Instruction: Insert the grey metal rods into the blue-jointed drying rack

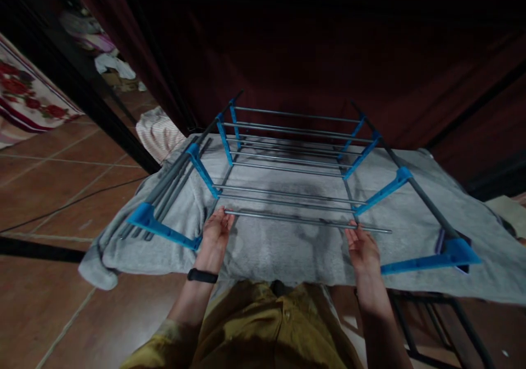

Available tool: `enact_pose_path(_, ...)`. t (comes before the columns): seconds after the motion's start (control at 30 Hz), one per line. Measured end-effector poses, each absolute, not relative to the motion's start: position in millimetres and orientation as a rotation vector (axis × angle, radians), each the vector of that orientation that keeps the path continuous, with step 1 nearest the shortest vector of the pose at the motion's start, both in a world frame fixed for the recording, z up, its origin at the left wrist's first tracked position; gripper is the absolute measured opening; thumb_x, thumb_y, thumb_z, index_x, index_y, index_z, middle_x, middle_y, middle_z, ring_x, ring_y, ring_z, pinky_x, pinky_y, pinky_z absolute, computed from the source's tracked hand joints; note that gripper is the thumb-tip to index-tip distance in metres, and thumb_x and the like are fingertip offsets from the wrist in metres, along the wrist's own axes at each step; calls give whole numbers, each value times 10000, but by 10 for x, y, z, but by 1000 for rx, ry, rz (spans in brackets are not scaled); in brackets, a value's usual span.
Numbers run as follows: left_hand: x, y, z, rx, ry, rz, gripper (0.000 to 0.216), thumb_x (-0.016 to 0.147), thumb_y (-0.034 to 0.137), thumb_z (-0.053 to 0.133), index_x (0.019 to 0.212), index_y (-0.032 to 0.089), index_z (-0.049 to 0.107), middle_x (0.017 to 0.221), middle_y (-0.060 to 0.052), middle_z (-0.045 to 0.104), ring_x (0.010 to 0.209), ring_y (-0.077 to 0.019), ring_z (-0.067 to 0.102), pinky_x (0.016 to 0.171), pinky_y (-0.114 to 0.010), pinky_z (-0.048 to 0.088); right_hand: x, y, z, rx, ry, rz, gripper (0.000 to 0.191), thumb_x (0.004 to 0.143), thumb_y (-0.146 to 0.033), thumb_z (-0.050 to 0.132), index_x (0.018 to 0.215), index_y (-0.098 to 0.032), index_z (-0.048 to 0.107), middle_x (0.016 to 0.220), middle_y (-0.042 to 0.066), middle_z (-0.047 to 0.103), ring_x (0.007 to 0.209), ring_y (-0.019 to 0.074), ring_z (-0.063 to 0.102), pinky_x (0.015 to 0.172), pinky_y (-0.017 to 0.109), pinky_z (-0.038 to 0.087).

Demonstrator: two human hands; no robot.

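A partly built rack of thin metal rods and blue plastic brackets (204, 174) stands on a grey blanket in front of me. My left hand (216, 233) pinches a loose metal rod (287, 219) close to its left end. Further along the same rod, the fingers of my right hand (364, 247) close on it, and its right tip sticks out past them. The rod lies level between the two side frames, nearer to me than the rods set in the brackets. Blue front brackets (158, 229) flank my hands, one on each side.
The grey blanket (271, 254) covers the raised surface under the rack. Several loose grey tubes (169, 204) lie at its left. A dark flat object (440, 243) is partly hidden by the right frame. Behind hangs a dark red curtain (287, 56); a black metal frame (435, 317) stands at lower right.
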State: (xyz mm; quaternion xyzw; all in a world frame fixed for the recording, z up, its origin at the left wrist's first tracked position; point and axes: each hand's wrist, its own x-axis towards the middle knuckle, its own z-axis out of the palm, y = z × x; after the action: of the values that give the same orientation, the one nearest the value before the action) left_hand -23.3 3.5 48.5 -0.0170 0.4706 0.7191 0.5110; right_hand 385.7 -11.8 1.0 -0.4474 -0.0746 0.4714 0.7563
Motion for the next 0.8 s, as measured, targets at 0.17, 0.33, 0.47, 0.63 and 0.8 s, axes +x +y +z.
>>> enact_pose_path(0.17,-221,20,497,-17,1114,1683,221,915,-9,499,926,139,664,758,-20,691,668,-105,688,712,-242,590,3816,-86,-5,-1008,-114,1034,185,716,-71,761,751,-211,645,819,-30,757,813,123,743,810,274,630)
enact_pose_path(0.33,-182,28,537,-27,1162,1694,244,907,-17,493,992,158,640,796,-27,702,746,-119,714,746,-250,595,3786,-65,-57,-1033,-105,1044,174,734,-75,748,737,-209,636,835,-64,746,759,93,722,829,282,634)
enact_pose_path(0.47,-171,14,530,23,1146,1710,200,907,-10,516,924,146,640,782,-32,708,740,-124,720,754,-257,605,3763,-80,-83,-1027,-137,1044,190,714,-98,781,741,-217,635,833,-73,736,743,89,715,843,281,634)
enact_pose_path(0.63,-200,25,477,15,1189,1691,198,917,-1,525,873,135,664,718,-9,691,598,-77,664,686,-210,602,3730,-82,-36,-990,-165,1036,209,689,-97,801,731,-215,634,823,-55,734,782,102,720,849,280,629)
enact_pose_path(0.8,-215,52,460,-15,1224,1660,238,914,-17,507,898,146,680,664,15,661,552,-64,633,666,-203,606,3640,-59,27,-957,-195,1024,206,678,-111,809,744,-227,653,825,-33,740,847,124,727,874,286,615)
